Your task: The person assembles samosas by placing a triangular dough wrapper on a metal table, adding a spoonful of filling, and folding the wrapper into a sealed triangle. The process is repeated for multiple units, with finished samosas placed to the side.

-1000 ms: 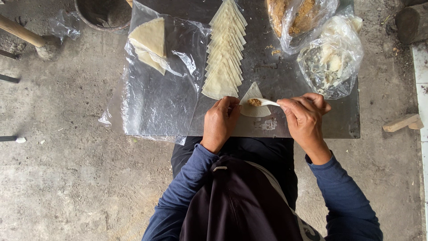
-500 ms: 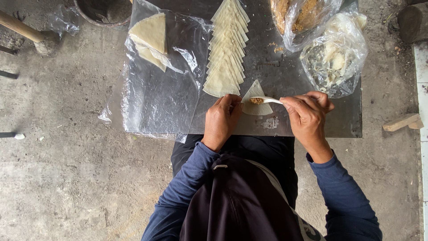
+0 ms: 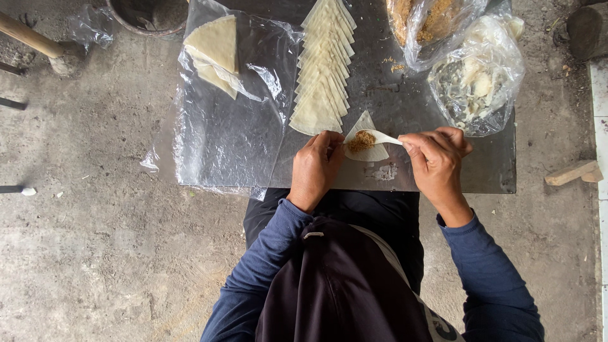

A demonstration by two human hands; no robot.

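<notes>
Two hands work at the centre of the frame over one dark, smooth worktop. The left hand is curled, its fingertips pinching the left edge of one triangular pastry wrapper. The wrapper lies flat on the worktop, thin, pale and matte. The right hand grips the handle of one small white spoon between thumb and fingers. The spoon bowl rests over one mound of brown, crumbly filling on the wrapper.

One fanned row of overlapping triangular wrappers runs to the upper centre. One stack of wrappers lies on one clear, crinkled plastic sheet at upper left. Two clear plastic bags sit at upper right: one bag of brown crumbs, one bag of whitish pieces.
</notes>
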